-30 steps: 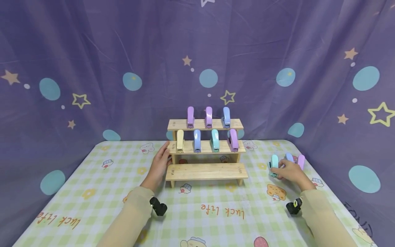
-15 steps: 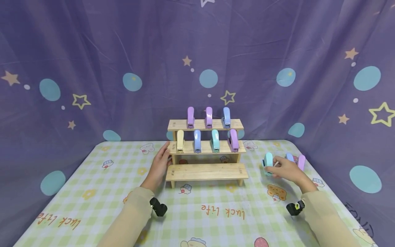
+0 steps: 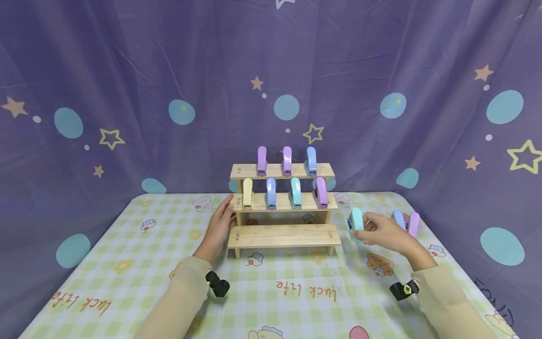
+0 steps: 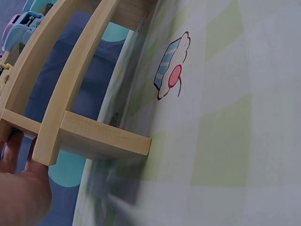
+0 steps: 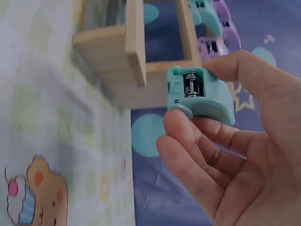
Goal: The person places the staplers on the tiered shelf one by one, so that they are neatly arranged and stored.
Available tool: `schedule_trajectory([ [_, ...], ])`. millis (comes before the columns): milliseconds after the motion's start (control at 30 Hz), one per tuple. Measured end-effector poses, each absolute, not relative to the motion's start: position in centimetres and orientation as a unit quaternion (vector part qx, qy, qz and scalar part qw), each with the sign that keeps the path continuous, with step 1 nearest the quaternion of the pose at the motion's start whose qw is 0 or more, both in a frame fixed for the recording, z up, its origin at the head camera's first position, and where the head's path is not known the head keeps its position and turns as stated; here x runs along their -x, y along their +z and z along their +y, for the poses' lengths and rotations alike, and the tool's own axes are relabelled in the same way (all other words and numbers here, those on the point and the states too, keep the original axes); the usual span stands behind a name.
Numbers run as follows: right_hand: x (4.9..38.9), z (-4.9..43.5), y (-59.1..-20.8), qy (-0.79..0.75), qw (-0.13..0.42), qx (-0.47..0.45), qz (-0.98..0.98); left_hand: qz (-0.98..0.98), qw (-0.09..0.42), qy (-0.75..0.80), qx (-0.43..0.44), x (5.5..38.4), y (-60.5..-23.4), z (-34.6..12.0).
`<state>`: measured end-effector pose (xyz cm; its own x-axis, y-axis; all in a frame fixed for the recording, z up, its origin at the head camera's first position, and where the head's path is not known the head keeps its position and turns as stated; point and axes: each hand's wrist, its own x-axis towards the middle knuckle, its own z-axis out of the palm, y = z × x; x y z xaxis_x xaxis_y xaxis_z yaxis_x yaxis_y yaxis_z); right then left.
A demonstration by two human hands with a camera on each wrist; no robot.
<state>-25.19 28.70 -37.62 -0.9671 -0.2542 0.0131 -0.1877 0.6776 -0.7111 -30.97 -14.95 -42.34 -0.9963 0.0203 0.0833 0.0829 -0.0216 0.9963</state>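
My right hand (image 3: pixel 387 233) pinches a teal mini stapler (image 3: pixel 356 219) between thumb and fingers, to the right of a three-step wooden rack (image 3: pixel 283 236). In the right wrist view the held stapler (image 5: pixel 207 96) shows its metal spring. My left hand (image 3: pixel 218 228) grips the left end of the rack at the middle step; in the left wrist view its fingers (image 4: pixel 11 153) reach behind the wood. The middle step carries a yellow stapler (image 3: pixel 247 193), a blue one (image 3: pixel 271 193), a teal one (image 3: pixel 295 193) and a purple one (image 3: pixel 321 192).
On the top step stand two purple staplers (image 3: pixel 262 161) and a blue stapler (image 3: pixel 311 161). A blue stapler (image 3: pixel 398 218) and a purple stapler (image 3: pixel 413 224) are on the checked tablecloth (image 3: pixel 305 315) beyond my right hand. A purple curtain (image 3: pixel 211 70) hangs behind.
My right hand has moved left toward the rack with the teal stapler, away from the blue and purple staplers at the right. The left hand keeps its place on the rack.
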Motion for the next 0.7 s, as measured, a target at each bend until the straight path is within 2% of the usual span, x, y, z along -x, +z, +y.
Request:
schedule_trajectory([
  [433, 24.8, 25.1, -37.6, -0.371, 0.058, 0.196, 0.906, -0.707, 0.025, -0.706, 0.035, 30.9, -42.2, -15.0],
  [700, 25.6, 21.7, -38.5, -0.363, 0.034, 0.246, 0.898, -0.696, 0.019, -0.717, 0.041, 30.8, -42.2, -14.9],
])
